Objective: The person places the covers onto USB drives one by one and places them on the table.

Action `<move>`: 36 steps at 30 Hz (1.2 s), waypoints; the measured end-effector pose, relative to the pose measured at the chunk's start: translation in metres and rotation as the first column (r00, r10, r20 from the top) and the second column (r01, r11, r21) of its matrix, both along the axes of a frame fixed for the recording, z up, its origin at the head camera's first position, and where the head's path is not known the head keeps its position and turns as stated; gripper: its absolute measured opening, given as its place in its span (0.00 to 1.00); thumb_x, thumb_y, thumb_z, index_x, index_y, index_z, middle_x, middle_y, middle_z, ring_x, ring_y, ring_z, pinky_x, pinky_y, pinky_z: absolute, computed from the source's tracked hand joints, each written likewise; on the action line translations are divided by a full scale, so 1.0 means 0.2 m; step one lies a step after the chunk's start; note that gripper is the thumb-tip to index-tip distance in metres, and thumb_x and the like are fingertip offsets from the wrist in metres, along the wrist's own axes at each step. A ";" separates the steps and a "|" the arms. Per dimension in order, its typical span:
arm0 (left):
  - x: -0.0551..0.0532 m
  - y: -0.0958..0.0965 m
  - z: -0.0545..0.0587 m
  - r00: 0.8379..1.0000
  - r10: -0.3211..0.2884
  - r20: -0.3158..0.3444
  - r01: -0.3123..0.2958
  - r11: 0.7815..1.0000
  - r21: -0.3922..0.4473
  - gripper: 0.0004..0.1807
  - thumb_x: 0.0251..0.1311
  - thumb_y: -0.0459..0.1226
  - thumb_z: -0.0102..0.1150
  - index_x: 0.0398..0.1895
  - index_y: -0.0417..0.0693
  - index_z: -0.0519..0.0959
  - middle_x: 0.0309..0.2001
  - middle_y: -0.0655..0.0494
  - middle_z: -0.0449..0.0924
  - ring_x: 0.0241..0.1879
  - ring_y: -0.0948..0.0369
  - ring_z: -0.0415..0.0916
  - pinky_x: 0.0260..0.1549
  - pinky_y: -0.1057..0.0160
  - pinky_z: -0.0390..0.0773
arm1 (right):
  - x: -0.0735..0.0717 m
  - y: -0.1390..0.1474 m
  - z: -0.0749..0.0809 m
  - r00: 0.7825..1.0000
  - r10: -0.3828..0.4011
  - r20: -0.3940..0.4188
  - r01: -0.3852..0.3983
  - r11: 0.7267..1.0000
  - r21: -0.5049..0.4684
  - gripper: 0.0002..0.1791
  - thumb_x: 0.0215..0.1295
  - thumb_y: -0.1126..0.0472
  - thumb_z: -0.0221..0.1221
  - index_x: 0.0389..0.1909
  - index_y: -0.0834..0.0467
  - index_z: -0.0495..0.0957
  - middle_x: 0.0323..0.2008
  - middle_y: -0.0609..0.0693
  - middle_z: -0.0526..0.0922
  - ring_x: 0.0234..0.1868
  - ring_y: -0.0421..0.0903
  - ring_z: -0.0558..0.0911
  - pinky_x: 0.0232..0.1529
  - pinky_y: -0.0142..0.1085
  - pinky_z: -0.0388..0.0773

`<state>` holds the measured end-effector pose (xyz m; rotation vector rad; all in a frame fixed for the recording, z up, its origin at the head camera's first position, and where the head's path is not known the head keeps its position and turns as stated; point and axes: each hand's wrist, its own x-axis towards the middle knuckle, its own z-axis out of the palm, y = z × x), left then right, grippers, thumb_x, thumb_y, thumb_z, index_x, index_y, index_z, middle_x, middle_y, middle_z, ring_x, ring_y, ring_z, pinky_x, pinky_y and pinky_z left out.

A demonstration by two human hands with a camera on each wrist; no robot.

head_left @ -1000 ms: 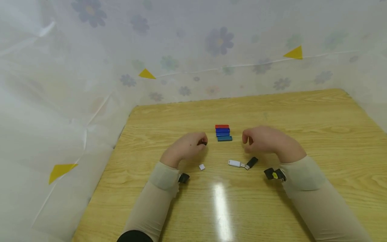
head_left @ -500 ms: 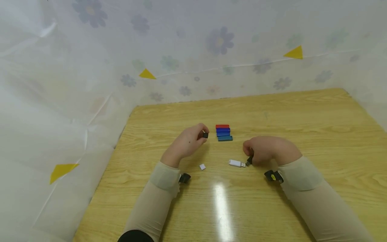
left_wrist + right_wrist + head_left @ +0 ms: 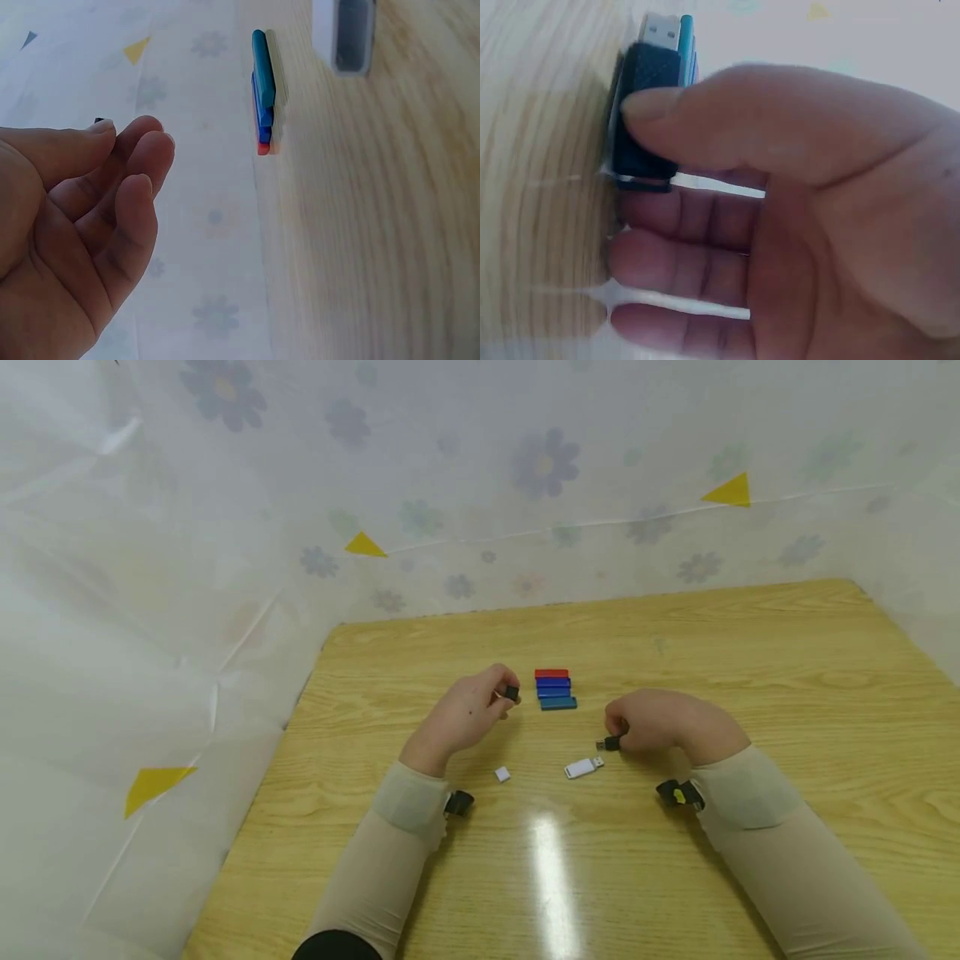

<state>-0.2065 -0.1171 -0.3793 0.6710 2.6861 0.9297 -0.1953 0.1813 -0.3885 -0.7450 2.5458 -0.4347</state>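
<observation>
My right hand (image 3: 663, 722) pinches a black USB stick (image 3: 649, 112) between thumb and fingers. Its bare metal plug points left, toward the middle of the table. Left of the row of sticks, my left hand (image 3: 468, 714) holds a small black cap (image 3: 512, 693) between thumb and fingertips; the left wrist view shows only a dark corner of it. A white USB stick (image 3: 580, 768) lies on the table just below the black stick, its plug uncovered. Further left rests a small white cap (image 3: 502, 774).
Behind and between the hands, a red stick (image 3: 551, 673), two blue sticks (image 3: 553, 687) and a teal stick (image 3: 558, 702) lie side by side. A flower-patterned sheet (image 3: 480, 510) stands along the table's back edge.
My right hand came down, took hold of the black USB stick and drew it away from the white one, which turned slightly. My left hand rose a little with the cap.
</observation>
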 end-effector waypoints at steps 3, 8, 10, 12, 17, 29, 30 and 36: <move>0.00 0.01 0.00 1.000 -0.010 -0.027 0.010 1.000 -0.026 0.14 0.76 0.39 0.54 0.61 0.49 0.74 0.48 0.56 0.82 0.42 0.61 0.80 0.39 0.59 0.80 | -0.01 -0.01 0.00 1.000 -0.020 -0.001 0.020 0.998 -0.052 0.05 0.70 0.65 0.57 0.35 0.53 0.73 0.28 0.46 0.73 0.27 0.44 0.70 0.31 0.39 0.65; 0.01 0.03 0.00 0.993 -0.051 -0.109 0.042 0.996 -0.077 0.15 0.73 0.41 0.60 0.60 0.53 0.77 0.42 0.63 0.79 0.39 0.64 0.77 0.38 0.60 0.78 | -0.03 -0.05 0.02 0.997 -0.060 0.046 0.071 0.960 -0.272 0.04 0.78 0.58 0.53 0.43 0.54 0.70 0.27 0.49 0.75 0.24 0.46 0.72 0.27 0.40 0.69; 0.02 0.04 0.01 0.990 -0.063 -0.128 0.053 0.995 -0.081 0.14 0.72 0.42 0.61 0.58 0.55 0.77 0.39 0.63 0.79 0.37 0.65 0.76 0.37 0.61 0.78 | -0.03 -0.07 0.02 0.996 -0.064 0.057 0.080 0.931 -0.356 0.04 0.80 0.57 0.51 0.46 0.54 0.70 0.27 0.49 0.76 0.24 0.47 0.73 0.27 0.41 0.71; 0.03 0.05 0.01 0.988 -0.069 -0.141 0.059 0.995 -0.076 0.13 0.71 0.42 0.62 0.56 0.56 0.77 0.38 0.64 0.78 0.35 0.66 0.76 0.35 0.62 0.77 | -0.02 -0.09 0.03 0.997 -0.068 0.048 0.082 0.906 -0.416 0.05 0.81 0.56 0.49 0.48 0.53 0.70 0.27 0.49 0.76 0.24 0.47 0.73 0.27 0.41 0.72; 0.04 0.06 0.02 0.986 -0.071 -0.153 0.064 0.997 -0.053 0.11 0.69 0.42 0.64 0.51 0.57 0.76 0.35 0.65 0.78 0.33 0.66 0.76 0.34 0.63 0.77 | -0.01 -0.13 0.04 0.996 -0.089 0.005 0.080 0.857 -0.508 0.06 0.81 0.55 0.51 0.48 0.52 0.73 0.26 0.49 0.76 0.24 0.48 0.74 0.26 0.40 0.72; 0.07 0.07 0.03 0.977 -0.114 -0.183 0.116 0.993 -0.003 0.11 0.68 0.41 0.66 0.48 0.55 0.75 0.35 0.66 0.80 0.32 0.68 0.76 0.32 0.64 0.76 | 0.01 -0.18 0.05 0.996 -0.089 0.004 0.076 0.830 -0.553 0.06 0.80 0.57 0.52 0.51 0.52 0.74 0.27 0.50 0.77 0.27 0.56 0.77 0.27 0.41 0.75; 0.07 0.07 0.03 0.976 -0.118 -0.185 0.120 0.993 0.000 0.10 0.68 0.41 0.66 0.48 0.55 0.75 0.35 0.66 0.80 0.31 0.68 0.76 0.32 0.64 0.76 | 0.01 -0.18 0.05 0.996 -0.088 0.005 0.076 0.829 -0.554 0.06 0.79 0.57 0.53 0.51 0.52 0.73 0.27 0.50 0.77 0.26 0.54 0.77 0.27 0.41 0.75; 0.07 0.07 0.03 0.976 -0.115 -0.182 0.118 0.993 0.005 0.09 0.69 0.42 0.64 0.46 0.54 0.75 0.34 0.66 0.80 0.30 0.69 0.76 0.30 0.65 0.76 | 0.02 -0.21 0.06 0.986 -0.097 -0.134 0.019 0.869 -0.495 0.09 0.74 0.62 0.60 0.50 0.53 0.73 0.30 0.48 0.77 0.25 0.45 0.74 0.27 0.40 0.74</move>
